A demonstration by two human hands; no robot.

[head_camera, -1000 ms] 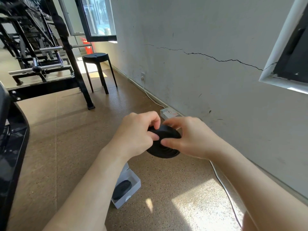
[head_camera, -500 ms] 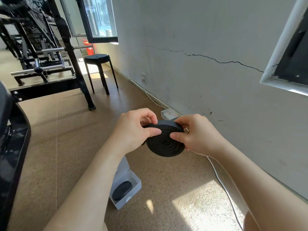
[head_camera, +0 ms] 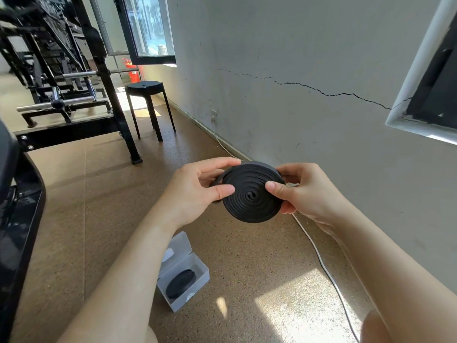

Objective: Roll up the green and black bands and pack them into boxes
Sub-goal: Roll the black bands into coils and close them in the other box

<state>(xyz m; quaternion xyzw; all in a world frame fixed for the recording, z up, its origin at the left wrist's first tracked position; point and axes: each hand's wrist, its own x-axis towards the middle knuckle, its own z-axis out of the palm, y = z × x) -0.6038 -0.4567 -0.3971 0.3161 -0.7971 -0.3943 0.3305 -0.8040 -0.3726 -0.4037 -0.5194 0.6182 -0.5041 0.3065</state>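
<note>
Speckled brown floor [head_camera: 99,219] ran along a grey wall [head_camera: 321,33] marked by a long thin crack [head_camera: 321,92]; sunlight fell in patches on the floor at lower right. We noted both hands raised in front of the wall, well above the floor, with the black band [head_camera: 252,196] held between them. It was wound into a flat spiral, its face turned toward the camera.

The left hand [head_camera: 195,191] grasped the coil's left edge, with its thumb pressed on the face and its fingers curled over the top rim. The right hand [head_camera: 309,191] gripped the right edge the same way, thumb on the face and fingers behind. We saw the outermost turn standing slightly off the coil beside the left fingers.

Below the left forearm, a clear plastic box [head_camera: 201,276] lay on the floor with its lid open. A second black coil [head_camera: 180,283] lay inside it. A white cable [head_camera: 321,264] trailed along the floor near the wall, passing under the right forearm.

Farther back we recorded a black stool [head_camera: 146,86] by the wall and a black metal rack [head_camera: 74,70] to its left
</note>
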